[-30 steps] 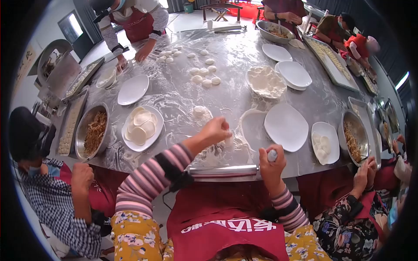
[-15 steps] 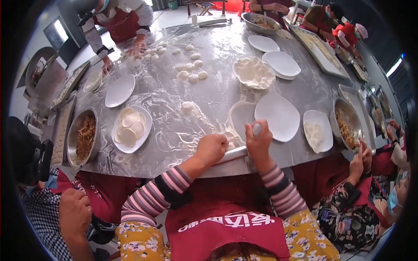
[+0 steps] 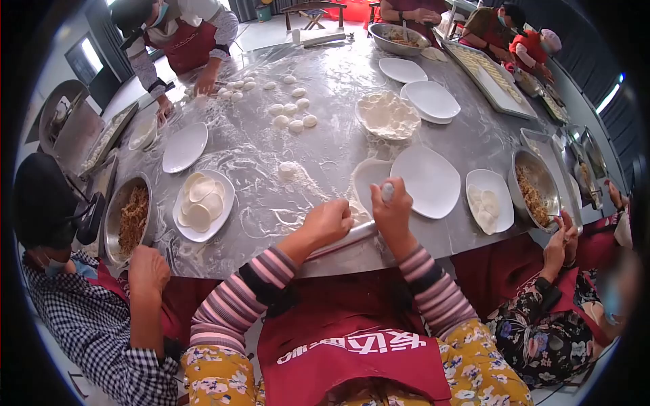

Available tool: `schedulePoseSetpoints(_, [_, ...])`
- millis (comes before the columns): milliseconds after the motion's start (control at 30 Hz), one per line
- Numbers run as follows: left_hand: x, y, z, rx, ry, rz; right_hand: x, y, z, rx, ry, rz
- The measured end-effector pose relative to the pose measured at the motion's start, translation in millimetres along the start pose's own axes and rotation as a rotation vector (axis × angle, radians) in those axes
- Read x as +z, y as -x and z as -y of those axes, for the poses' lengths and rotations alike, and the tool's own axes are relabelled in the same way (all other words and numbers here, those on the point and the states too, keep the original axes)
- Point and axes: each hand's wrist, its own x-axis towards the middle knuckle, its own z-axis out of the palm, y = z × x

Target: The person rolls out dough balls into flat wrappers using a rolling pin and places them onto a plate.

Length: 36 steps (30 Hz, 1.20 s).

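My right hand (image 3: 393, 206) is wrapped round a rolling pin (image 3: 386, 192), whose pale rounded end sticks up above the fist. To its left, my left hand (image 3: 328, 222) is closed low over the floured table; I cannot make out what its fingers hold. A pale bar-like strip (image 3: 359, 233) shows between the two hands, close to the table's near edge. Just beyond them are loose flour and one dough piece (image 3: 288, 169). A white plate (image 3: 425, 183) lies beyond my right hand. Round dough wrappers (image 3: 200, 203) overlap on another plate to the left.
A bowl of flour (image 3: 388, 115) stands farther back, near several dough pieces (image 3: 291, 111). Filling bowls stand left (image 3: 128, 216) and right (image 3: 537, 189). Another plate of wrappers (image 3: 489, 203) is at right. Co-workers sit close on both sides; one person's hands (image 3: 206, 80) work across the table.
Both my hands stay low at the near edge, the right one slightly farther left in view. The co-worker at left has leaned in, raising a fist to the table edge. The view has shifted slightly.
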Motion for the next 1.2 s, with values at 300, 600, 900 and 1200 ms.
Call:
schedulePoseSetpoints(300, [-6, 7, 18, -0.017, 0.114, 0.158, -34, 28, 14, 0.111, -0.039, 0.057])
schedulePoseSetpoints(600, [-3, -1, 21, 0.039, 0.008, 0.086, -30, 20, 14, 0.013, 0.035, 0.014])
schedulePoseSetpoints(900, [-3, -7, 3, 0.03, -0.002, 0.075, 1, 0, -1, 0.012, -0.003, 0.006])
schedulePoseSetpoints(1200, [-3, 11, 12, -0.018, 0.121, 0.218, -25, 23, 9, 0.095, -0.004, 0.037])
